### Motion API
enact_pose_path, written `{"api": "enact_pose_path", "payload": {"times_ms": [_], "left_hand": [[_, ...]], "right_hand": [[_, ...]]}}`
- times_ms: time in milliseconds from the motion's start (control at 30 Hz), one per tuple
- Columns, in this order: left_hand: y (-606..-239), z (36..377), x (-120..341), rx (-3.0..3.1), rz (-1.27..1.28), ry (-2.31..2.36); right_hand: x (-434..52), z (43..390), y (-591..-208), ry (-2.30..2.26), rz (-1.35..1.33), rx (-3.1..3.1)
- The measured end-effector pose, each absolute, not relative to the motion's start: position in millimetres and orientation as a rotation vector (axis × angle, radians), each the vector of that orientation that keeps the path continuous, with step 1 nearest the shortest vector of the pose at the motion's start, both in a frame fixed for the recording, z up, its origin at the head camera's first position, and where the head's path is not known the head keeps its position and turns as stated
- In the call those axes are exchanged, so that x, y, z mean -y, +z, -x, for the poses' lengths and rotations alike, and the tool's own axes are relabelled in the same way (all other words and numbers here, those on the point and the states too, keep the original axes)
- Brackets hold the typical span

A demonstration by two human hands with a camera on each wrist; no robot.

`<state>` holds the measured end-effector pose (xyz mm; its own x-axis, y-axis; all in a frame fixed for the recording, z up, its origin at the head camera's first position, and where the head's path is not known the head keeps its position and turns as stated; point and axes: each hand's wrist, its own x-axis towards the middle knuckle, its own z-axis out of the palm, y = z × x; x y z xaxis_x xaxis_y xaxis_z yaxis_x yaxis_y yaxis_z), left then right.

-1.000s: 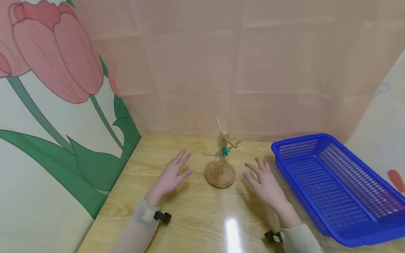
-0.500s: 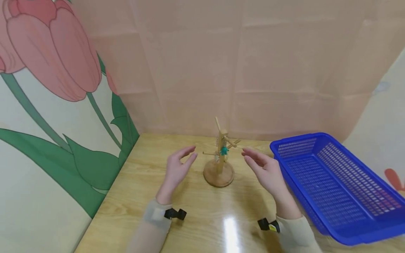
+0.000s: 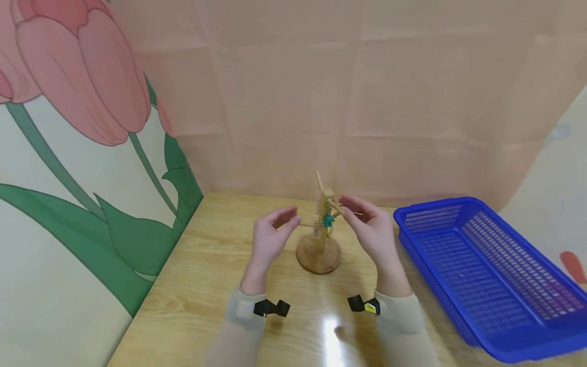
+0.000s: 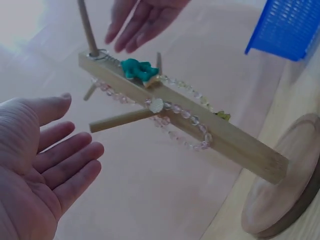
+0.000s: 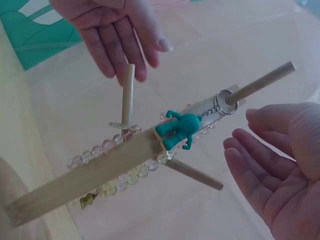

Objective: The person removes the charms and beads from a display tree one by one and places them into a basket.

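A wooden peg stand (image 3: 318,259) with a round base and several pegs stands upright on the table. From an upper peg hangs a keychain with a small teal figure (image 5: 182,129), its metal ring around the peg. One pale pink bead bracelet (image 4: 197,127) loops over a lower left peg, and a yellowish one (image 5: 125,181) with a small green charm hangs on another side. My left hand (image 3: 270,237) is beside the left peg's tip, fingers extended, holding nothing. My right hand (image 3: 373,232) is beside the keychain's peg, fingers loosely bent, apart from it in the right wrist view.
A blue plastic basket (image 3: 474,334) rests on the right side of the wooden table (image 3: 192,285). Pinkish cloth (image 3: 275,102) hangs behind, and a tulip-patterned panel (image 3: 78,168) borders the left. Each wrist carries a small black camera.
Both hands have moved inward toward the stand, the left rightward and the right leftward, and their fingers are less spread. The stand and its hanging items stay in place.
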<state>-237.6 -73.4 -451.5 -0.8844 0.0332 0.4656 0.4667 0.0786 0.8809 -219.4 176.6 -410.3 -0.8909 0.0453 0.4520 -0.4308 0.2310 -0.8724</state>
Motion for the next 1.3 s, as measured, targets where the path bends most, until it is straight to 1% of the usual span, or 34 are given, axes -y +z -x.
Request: {"api": "enact_pose_path", "payload": {"times_ms": [167, 433, 600, 800, 1067, 1300], "left_hand": [[-452.5, 237.1, 72.0, 2.053, 0.496, -1.874], [-457.4, 235.8, 70.6, 2.067, 0.531, -1.881], [-459.6, 236.1, 66.9, 2.046, 0.56, -1.888], [-462.2, 237.7, 64.9, 2.026, 0.531, -1.908], [-467.8, 240.0, 64.7, 2.032, 0.468, -1.952], [-467.3, 240.7, 66.0, 2.036, 0.484, -1.976]], "right_hand": [[-170.8, 227.0, -406.4, 1.718, -0.353, 2.139], [-165.8, 231.9, -411.0, 1.881, -0.297, 2.123], [-162.8, 232.4, -413.0, 1.868, -0.265, 2.129], [-159.8, 233.0, -415.2, 1.846, -0.251, 2.12], [-156.0, 230.5, -417.0, 1.691, -0.238, 2.084], [-150.0, 229.1, -415.4, 1.655, -0.238, 2.016]]}}
